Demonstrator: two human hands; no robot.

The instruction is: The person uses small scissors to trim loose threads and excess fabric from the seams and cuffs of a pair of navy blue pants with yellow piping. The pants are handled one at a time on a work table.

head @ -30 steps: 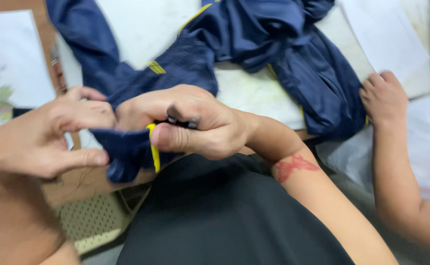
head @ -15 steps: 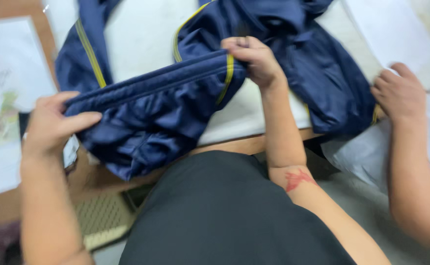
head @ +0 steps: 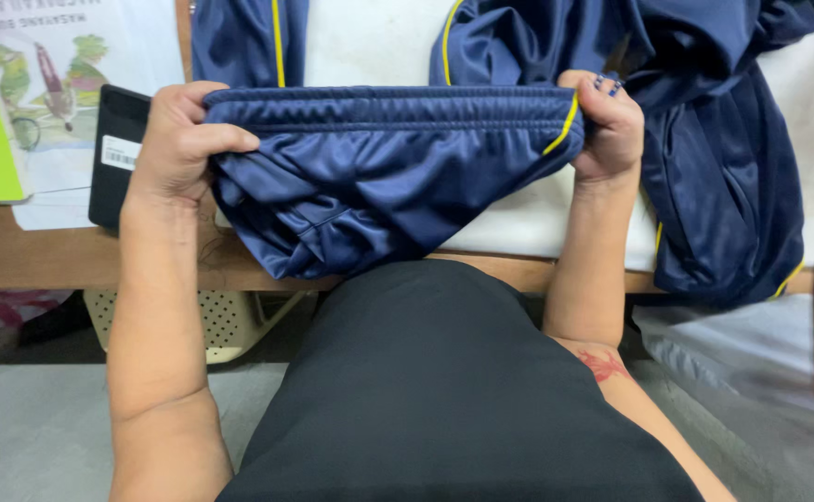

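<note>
Compared with half a second earlier, the left hand [head: 177, 139] and right hand [head: 609, 125] have moved apart, each clamped on one end of the navy shorts' [head: 379, 177] waistband, now stretched flat above the table [head: 72, 256] edge.

Navy yellow-piped shorts [head: 384, 177], waistband taut

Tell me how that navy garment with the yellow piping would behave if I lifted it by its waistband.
The navy garment is probably floppy: below the waistband stretched between the left hand and the right hand, the cloth sags in loose folds. Its sheen suggests a smooth, perhaps slippery fabric, so a pinching grip may suit it. It looks thin, so likely light.
</note>
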